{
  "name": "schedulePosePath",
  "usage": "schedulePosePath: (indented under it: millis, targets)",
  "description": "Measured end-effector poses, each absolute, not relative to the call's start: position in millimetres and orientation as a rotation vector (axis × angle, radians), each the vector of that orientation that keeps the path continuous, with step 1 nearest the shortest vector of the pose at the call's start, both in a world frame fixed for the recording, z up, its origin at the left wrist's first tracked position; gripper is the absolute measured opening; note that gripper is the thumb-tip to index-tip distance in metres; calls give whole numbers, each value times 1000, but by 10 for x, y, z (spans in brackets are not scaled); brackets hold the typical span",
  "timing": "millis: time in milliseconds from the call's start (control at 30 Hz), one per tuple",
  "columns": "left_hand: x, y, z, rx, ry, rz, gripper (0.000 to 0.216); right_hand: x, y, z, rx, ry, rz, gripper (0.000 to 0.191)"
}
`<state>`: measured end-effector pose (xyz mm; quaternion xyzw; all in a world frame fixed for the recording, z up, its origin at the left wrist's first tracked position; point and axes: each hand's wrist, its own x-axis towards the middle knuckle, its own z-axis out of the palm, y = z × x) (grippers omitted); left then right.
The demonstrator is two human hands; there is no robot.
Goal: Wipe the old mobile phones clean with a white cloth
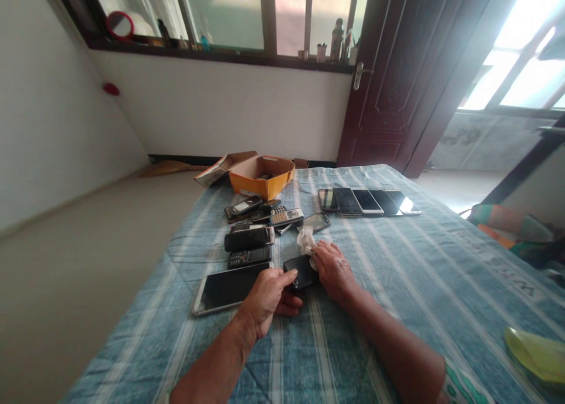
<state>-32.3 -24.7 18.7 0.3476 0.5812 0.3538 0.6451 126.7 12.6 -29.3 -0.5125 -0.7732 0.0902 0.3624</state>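
My left hand (269,295) grips a black mobile phone (301,272) by its left end, thumb on top. My right hand (334,268) has its fingers closed on a crumpled white tissue (305,239) at the phone's right end. Left of my hands lies a large white-framed tablet (229,289) with a dark screen. Beyond it are a keypad phone (249,257), a black phone (249,238) and a silver keypad phone (286,217) among several others. Another phone (316,222) lies just behind the tissue.
An open orange cardboard box (260,186) stands at the far edge of the striped blue cloth (397,310). Several smartphones (367,202) lie in a row at the far right. A yellow-green object (534,354) sits at the right edge. Behind are a wall and a dark door (392,68).
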Motion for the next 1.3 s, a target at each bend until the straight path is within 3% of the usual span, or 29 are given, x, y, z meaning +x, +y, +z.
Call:
schedulePosePath:
  millis: [367,700,1000,1300]
  targets:
    - [-314,-292,205,778,1234,877,47,1044,-362,-237,-1006,-2148,238,36]
    - [-317,-271,174,770,1295,851,59,1195,-148,-308,-1341,-1931,210,32]
    - [-319,-262,144,830,1154,936,56,963,-423,-137,-943,-2222,247,43]
    - [-296,-296,214,797,1302,857,65,1210,-121,-310,-1300,-1949,258,31]
